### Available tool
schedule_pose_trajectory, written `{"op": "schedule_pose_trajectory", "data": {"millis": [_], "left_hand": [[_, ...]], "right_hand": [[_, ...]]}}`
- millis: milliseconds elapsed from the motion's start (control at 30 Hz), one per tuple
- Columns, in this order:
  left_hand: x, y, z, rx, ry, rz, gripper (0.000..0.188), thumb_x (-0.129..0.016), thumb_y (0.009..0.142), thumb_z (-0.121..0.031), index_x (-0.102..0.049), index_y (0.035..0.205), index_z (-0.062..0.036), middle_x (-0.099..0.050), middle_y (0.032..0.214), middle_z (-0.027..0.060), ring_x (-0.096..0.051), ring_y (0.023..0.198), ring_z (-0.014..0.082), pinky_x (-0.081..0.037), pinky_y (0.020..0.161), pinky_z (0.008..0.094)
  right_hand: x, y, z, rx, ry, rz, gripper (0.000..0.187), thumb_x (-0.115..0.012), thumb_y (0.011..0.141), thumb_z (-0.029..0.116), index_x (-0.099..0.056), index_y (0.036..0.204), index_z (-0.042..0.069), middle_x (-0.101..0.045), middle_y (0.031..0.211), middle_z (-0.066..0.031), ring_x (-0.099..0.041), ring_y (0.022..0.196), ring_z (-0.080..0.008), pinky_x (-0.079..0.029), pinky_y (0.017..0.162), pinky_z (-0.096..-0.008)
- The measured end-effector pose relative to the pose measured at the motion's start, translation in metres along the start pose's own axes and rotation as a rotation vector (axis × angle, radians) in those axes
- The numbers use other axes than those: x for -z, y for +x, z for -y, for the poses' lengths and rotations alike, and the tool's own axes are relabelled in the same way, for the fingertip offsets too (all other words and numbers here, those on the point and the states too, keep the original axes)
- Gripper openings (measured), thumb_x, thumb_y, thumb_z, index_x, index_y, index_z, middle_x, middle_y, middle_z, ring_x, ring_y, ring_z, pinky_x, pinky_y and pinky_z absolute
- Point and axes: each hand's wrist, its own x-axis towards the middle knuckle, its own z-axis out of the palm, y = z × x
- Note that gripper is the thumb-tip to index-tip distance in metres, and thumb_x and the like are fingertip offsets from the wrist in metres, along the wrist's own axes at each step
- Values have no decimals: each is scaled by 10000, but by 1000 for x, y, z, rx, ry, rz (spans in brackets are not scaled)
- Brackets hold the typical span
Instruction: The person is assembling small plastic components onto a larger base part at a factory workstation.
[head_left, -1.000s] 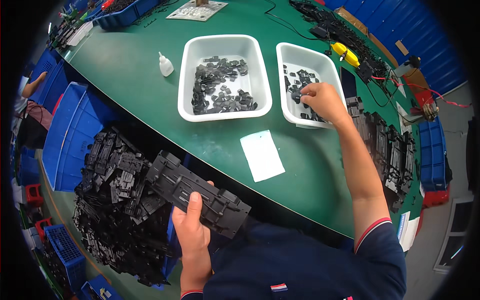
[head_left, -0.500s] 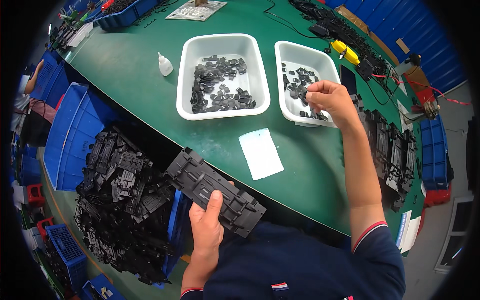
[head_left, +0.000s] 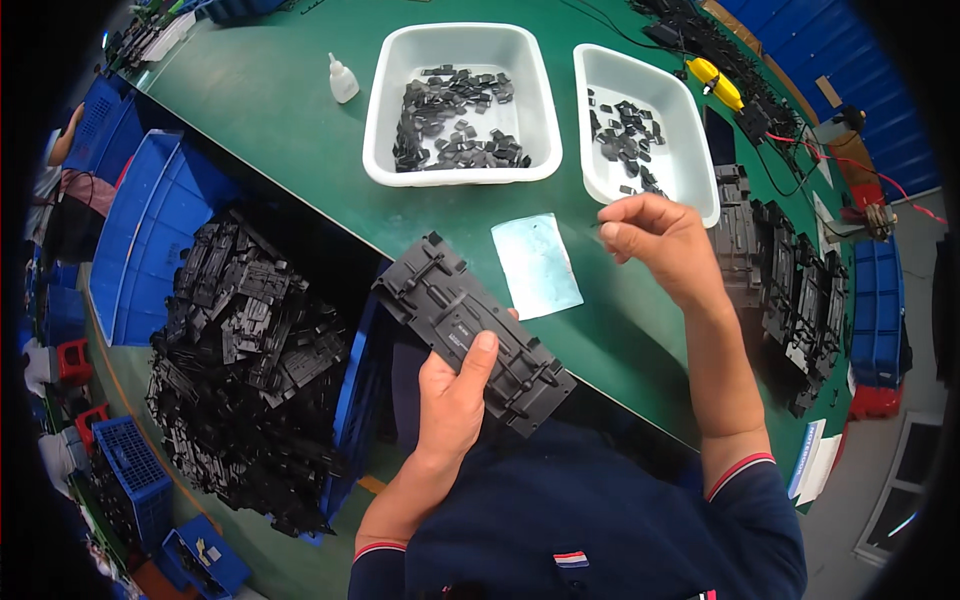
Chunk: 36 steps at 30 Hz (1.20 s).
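My left hand (head_left: 452,400) grips a long black molded plastic chassis plate (head_left: 440,285), thumb across its upper face, tilted in front of my body at the table edge. In a pinch between thumb and fingertips, my right hand (head_left: 665,245) has a small black plastic piece (head_left: 599,224), mostly hidden by the fingers. That hand hovers just in front of the right white tub (head_left: 706,170), where small black pieces (head_left: 625,132) lie scattered. A sheet of white paper (head_left: 537,266) is on the table between my hands.
A larger white tub (head_left: 460,178) holds more small black parts. A white dropper bottle (head_left: 343,82) stands left of it. Finished-looking black plates (head_left: 800,290) line the right side. A blue crate (head_left: 135,245) piled with black plates (head_left: 250,330) stands at lower left; a yellow power strip (head_left: 715,83) lies far right.
My right hand has come out of the right tub toward me with a small piece pinched. The chassis plate in my left hand has moved up and right in view.
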Motion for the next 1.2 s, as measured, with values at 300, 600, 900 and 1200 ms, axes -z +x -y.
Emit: {"op": "schedule_pose_trajectory", "data": {"millis": [300,600,900,1200], "left_hand": [[0,5,4,-6,19,47,304,-531,963,-132,-529,1214,37,-586,1212,149,-568,1093,176,-443,960,320],[5,13,12,60,102,75,321,-537,962,-154,-535,1224,32,-589,1217,128,-569,1074,152,-441,947,303],[5,15,14,41,128,59,228,-546,966,-205,-588,1032,9,-601,926,-2,-520,839,59,-446,765,238],[5,15,13,61,123,63,237,-540,967,-190,-572,1085,13,-589,971,11,-523,872,67,-443,786,241]], "right_hand": [[-45,5,-15,79,-336,16,116,-650,840,36,-672,947,-2,-659,852,-3,-591,780,-63,-483,717,-226],[-57,18,-21,146,-596,-1,149,-641,798,50,-669,913,-39,-680,813,-86,-619,727,-122,-500,682,-263],[-70,22,-21,443,-891,-38,94,-595,743,14,-650,819,-1,-613,781,-162,-608,763,-333,-493,705,-421],[-65,10,-18,913,-907,-199,191,-644,695,-74,-644,846,42,-602,800,-93,-582,706,-267,-481,614,-350]]}}
